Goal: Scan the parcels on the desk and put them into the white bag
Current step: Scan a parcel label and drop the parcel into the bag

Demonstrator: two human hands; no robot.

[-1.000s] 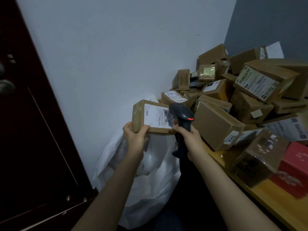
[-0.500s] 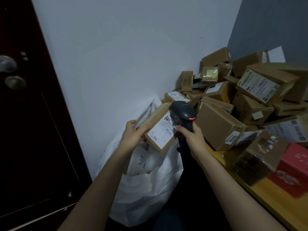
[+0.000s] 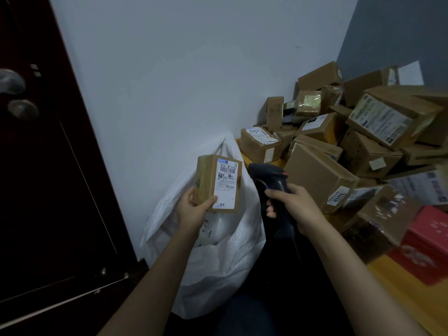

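My left hand (image 3: 194, 209) grips a small brown parcel (image 3: 219, 182) by its lower left corner, upright, with its white label facing me. It hangs above the open mouth of the white bag (image 3: 218, 258), which stands on the floor against the wall. My right hand (image 3: 294, 207) holds a dark barcode scanner (image 3: 272, 177) by its handle, just right of the parcel, its head pointing left. A heap of brown parcels (image 3: 317, 177) covers the wooden desk (image 3: 400, 287) at the right.
A dark red door (image 3: 48, 166) with a metal knob fills the left side. A red box (image 3: 424, 243) and a taped box (image 3: 378, 219) sit at the desk's near edge. Other packages lie inside the bag.
The parcel has turned from tilted to upright and moved left, away from the scanner. The scanner has dropped slightly to the right. My view has shifted towards the door.
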